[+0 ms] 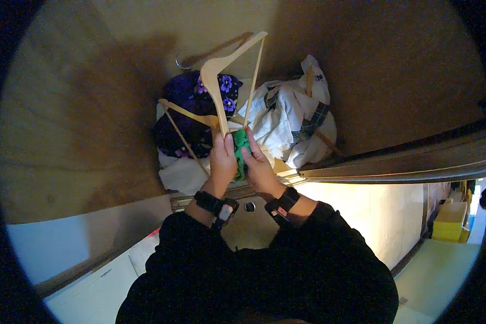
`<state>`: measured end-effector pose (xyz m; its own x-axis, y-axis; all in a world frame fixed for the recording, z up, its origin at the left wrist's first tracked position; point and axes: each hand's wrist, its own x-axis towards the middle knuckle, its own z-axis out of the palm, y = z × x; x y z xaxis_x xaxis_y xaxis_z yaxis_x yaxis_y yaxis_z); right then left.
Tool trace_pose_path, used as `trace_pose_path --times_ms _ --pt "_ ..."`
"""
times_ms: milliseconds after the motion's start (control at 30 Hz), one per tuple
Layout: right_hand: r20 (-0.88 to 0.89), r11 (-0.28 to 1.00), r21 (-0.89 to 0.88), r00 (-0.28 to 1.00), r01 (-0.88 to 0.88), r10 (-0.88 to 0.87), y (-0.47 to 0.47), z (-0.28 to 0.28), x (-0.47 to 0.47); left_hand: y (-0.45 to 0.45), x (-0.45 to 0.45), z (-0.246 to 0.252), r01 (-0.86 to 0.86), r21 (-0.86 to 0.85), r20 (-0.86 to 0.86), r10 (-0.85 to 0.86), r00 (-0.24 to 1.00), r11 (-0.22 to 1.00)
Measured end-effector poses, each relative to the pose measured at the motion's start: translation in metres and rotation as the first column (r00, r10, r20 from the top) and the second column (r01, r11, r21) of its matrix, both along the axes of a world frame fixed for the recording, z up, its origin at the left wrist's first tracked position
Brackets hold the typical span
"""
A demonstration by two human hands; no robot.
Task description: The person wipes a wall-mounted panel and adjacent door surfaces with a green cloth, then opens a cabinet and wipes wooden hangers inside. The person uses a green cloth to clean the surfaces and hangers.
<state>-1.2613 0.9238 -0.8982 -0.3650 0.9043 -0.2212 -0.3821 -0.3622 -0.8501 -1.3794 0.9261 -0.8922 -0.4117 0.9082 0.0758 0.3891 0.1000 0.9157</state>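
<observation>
A wooden clothes hanger (212,75) stands tilted up from between my hands, its lower end by my fingertips. My left hand (222,160) is closed around the end of its wooden arm and touches a bunched green cloth (240,156). On the cloth's other side, my right hand (259,164) pinches the cloth near the hanger's bar. A second wooden hanger (186,112) lies just beyond my left hand, over dark purple floral fabric (222,95). To the right lies a crumpled white cloth with dark checked patches (287,117). Whether the green cloth is attached to the hanger is unclear.
Brown wooden panels (117,101) surround the fabrics. A white cloth (182,174) lies at the lower left of the pile. On the right runs a dark wooden door edge (389,166), with a yellow box (449,220) farther off. A white cabinet (93,287) stands at the lower left.
</observation>
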Motion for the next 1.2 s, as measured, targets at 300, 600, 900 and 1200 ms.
trace_pose_path --times_ms 300,600,900,1200 --pt "0.101 0.943 -0.262 0.977 0.207 -0.186 0.024 0.01 0.0 -0.004 -0.008 0.004 0.204 -0.186 -0.043 -0.215 0.976 0.961" --pt "0.151 0.764 0.053 0.751 0.643 -0.643 0.106 0.019 0.064 -0.004 -0.057 -0.006 0.524 -0.388 0.353 -0.403 0.844 0.758" --pt "0.008 0.622 -0.202 0.636 0.757 -0.772 0.124 0.052 0.094 -0.004 -0.078 -0.005 0.464 -0.406 0.197 -0.421 0.886 0.787" --pt "0.545 0.993 -0.045 0.836 0.105 -0.063 0.117 -0.041 0.08 0.003 -0.072 -0.022 0.332 -0.235 -0.008 -0.343 0.939 0.914"
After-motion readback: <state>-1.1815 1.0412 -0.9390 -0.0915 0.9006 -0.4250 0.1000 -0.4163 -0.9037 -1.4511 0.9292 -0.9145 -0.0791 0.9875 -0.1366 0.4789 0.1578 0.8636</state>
